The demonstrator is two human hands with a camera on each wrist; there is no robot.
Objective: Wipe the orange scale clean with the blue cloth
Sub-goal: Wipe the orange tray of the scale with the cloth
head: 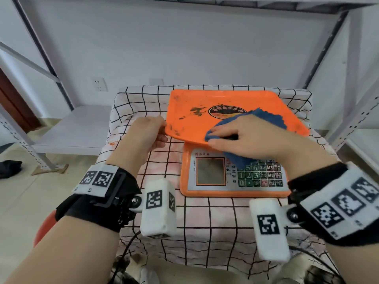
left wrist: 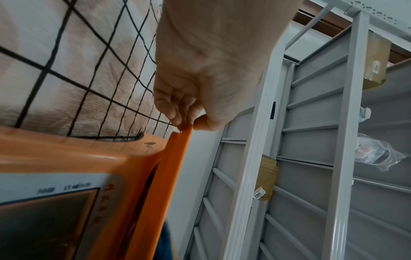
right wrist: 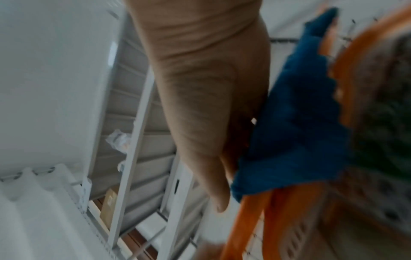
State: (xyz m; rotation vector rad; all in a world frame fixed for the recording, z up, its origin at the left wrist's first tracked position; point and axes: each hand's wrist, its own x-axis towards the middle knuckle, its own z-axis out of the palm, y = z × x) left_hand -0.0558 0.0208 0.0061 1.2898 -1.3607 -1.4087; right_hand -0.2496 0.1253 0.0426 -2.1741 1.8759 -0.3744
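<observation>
On the checked tablecloth, left hand fingers pinching orange scale corner, right hand gripping blue cloth.

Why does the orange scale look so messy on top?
Dark smudges stain the scale's orange tray, left of its round label. The blue cloth, held by the right hand, hasn't wiped them yet.
</observation>
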